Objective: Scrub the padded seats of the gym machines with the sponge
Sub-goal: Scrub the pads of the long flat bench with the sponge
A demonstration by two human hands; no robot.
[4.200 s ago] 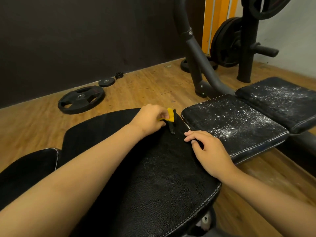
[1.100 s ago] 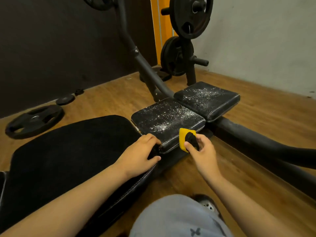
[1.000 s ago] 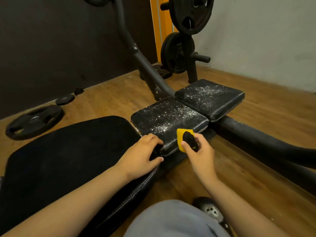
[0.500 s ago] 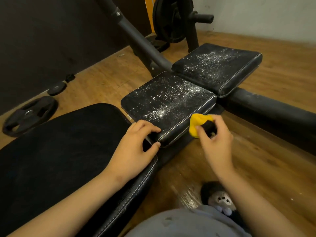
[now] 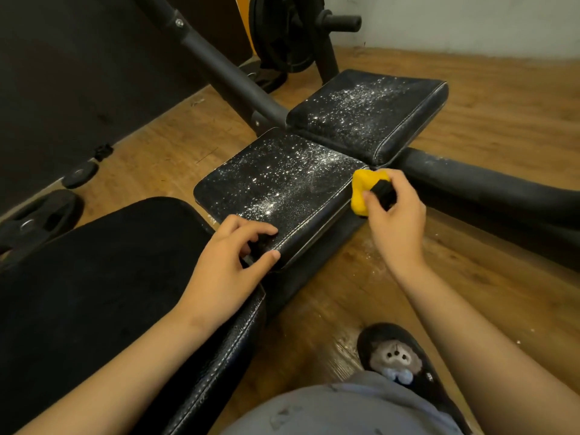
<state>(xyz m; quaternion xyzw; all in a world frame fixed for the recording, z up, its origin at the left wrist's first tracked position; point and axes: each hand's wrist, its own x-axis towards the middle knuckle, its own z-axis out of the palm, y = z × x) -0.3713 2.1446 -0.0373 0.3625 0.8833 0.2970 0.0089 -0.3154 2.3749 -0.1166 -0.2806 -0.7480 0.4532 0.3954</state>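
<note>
right hand [image 5: 396,222] pinches yellow sponge [image 5: 360,196] beside speckled seat pad [image 5: 276,183] — left hand [image 5: 224,268] grips its near corner; frame tube [image 5: 470,183] just behind.

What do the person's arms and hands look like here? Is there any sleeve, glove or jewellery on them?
Both forearms are bare as far as the picture's edge, and no sleeve shows. The left hand and the right hand wear no gloves. I see no watch, bracelet or ring on either wrist or on the fingers that show.
</note>
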